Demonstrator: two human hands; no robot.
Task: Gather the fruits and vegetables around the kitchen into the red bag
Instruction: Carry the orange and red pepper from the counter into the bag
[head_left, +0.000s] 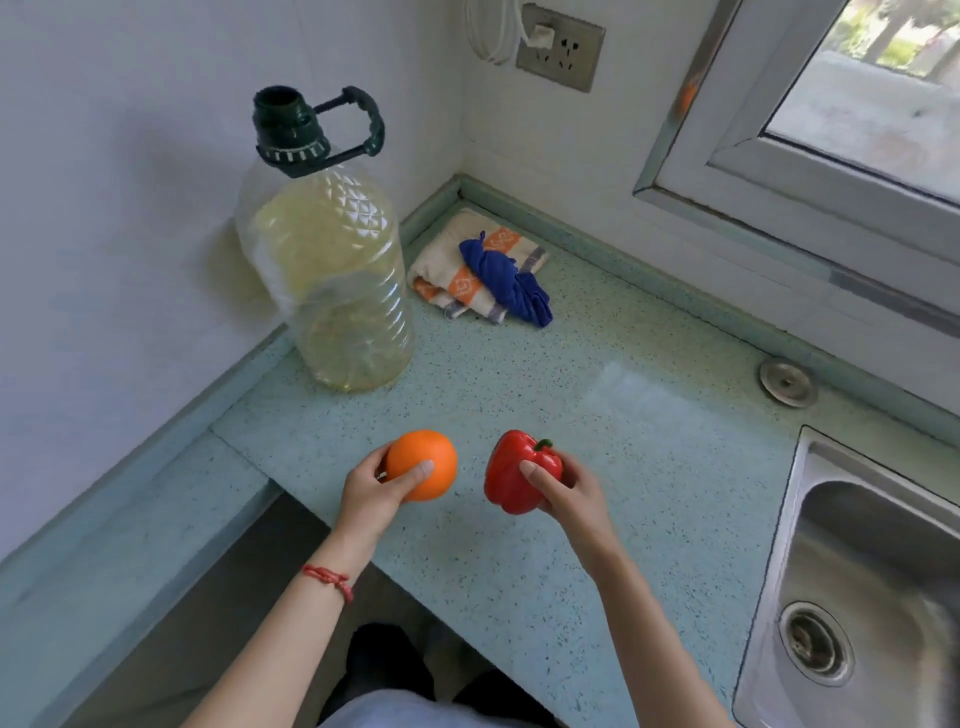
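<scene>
An orange (427, 461) is gripped from the left and below by my left hand (375, 494), with the thumb across its front. A red bell pepper (511, 475) with a green stem sits in my right hand (570, 493), which wraps it from the right. Both are held just above the pale green speckled countertop (649, 457), near its front edge. The red bag is not in view.
A large clear oil bottle (332, 270) with a dark green cap and handle stands at the back left by the wall. Folded cloths (480, 270) lie in the corner. A steel sink (872, 587) fills the right side, under a window (852, 119). The counter steps down at the left.
</scene>
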